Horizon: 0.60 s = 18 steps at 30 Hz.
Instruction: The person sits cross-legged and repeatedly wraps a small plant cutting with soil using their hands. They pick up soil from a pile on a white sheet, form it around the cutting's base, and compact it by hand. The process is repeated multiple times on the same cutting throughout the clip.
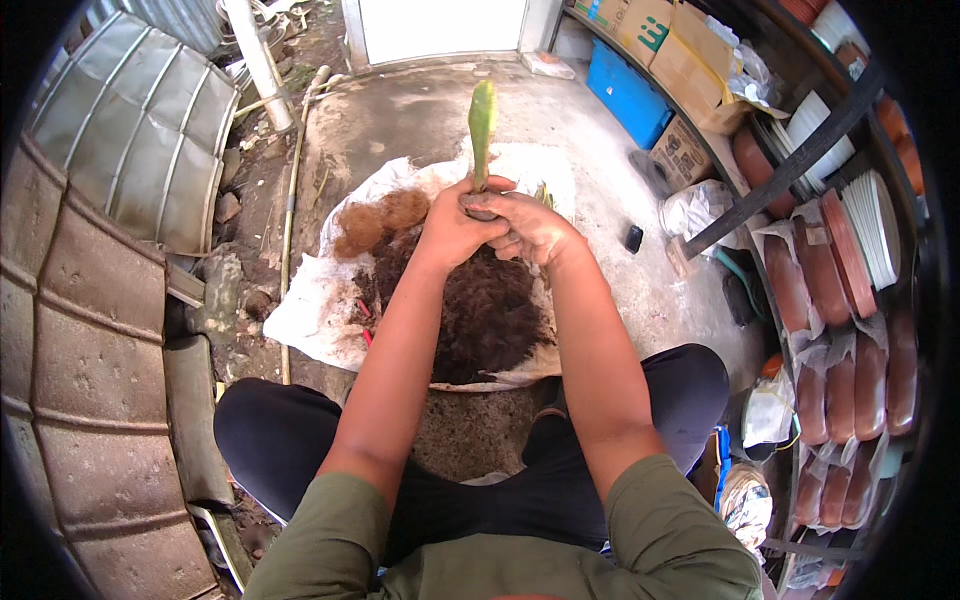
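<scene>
Upright between my two hands stands a green, flattened plant cutting, perhaps a cactus stem. My left hand closes around its lower end. The dirt-stained fingers of my right hand wrap the same end from the other side. What lies inside the grip is hidden by my fingers. Beneath my hands, a heap of dark, crumbly potting mix rests on a spread white woven sack. Clumps of brown fibre, like coconut husk, lie at its upper left. Red handles poke out beside my left forearm.
Shelving on the right carries stacked brown plastic planters, white trays and cardboard boxes. A blue crate stands at the back. A slanted dark post juts out. Roofing sheets and a bamboo pole line the left.
</scene>
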Motion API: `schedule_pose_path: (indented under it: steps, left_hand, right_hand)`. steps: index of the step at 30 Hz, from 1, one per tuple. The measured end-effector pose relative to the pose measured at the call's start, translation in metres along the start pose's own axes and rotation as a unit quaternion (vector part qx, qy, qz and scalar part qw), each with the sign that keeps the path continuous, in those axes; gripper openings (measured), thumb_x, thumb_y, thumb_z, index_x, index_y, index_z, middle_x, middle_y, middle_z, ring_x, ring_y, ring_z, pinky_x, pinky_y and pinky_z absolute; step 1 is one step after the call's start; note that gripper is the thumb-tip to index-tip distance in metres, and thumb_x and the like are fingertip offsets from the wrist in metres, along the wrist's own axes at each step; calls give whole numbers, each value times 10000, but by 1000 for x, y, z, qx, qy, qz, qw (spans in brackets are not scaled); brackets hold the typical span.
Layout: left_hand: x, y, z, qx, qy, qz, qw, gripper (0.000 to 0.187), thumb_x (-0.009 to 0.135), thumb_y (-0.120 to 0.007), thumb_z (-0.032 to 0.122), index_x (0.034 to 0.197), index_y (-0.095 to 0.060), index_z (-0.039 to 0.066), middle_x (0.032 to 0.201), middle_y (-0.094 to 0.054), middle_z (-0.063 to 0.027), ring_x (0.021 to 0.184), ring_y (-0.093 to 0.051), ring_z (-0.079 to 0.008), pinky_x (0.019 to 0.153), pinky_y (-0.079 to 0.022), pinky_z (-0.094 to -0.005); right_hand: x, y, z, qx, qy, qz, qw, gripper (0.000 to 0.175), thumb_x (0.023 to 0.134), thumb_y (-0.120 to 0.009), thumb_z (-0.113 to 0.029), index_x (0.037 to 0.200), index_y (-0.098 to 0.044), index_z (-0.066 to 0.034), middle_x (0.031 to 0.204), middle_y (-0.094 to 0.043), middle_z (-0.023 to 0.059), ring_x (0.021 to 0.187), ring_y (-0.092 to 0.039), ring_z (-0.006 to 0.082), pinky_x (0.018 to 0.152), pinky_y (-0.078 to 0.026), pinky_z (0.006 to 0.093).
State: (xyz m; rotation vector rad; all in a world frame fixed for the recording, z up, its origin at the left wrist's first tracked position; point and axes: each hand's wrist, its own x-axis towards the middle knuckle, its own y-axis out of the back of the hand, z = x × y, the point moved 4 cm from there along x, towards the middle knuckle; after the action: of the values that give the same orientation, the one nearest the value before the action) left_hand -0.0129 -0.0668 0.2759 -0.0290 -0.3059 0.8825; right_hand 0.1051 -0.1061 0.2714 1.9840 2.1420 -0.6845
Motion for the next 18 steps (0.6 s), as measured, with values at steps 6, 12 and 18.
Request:
schedule_pose_path:
  steps: [6,12,18]
  left_hand:
    - [-16,-1,-45,65,23,117,991,389,850,-729,18,1214,-593,32,1073,-680,-64,969,-659,-139,832,-542,-293]
    - [-16,35,-71,-37,49,159,985,213,865,-631,-65,1056,-582,14,897,-657,-41,774,-645,-128,721,-537,-295]
    - [-27,69,-89,-88,109,222,965,75,912,-654,82,960,-609,46,830,-638,-48,625,-576,-139,532,-439,-277]
  right_hand:
    - [-2,-10,22,46,15,76,996,610,958,-693,-413,1402,-462,-63,1125,-664,91,727,-652,108,603,-571,313]
    - [30,40,64,-23,-31,-78,996,570,968,-674,-455,1328,-563,-27,1038,-710,133,901,-700,215,824,-583,387]
    - [69,61,103,-134,-60,180,973,518,941,-711,-453,1220,-650,-20,1044,-721,85,982,-682,198,869,-552,369]
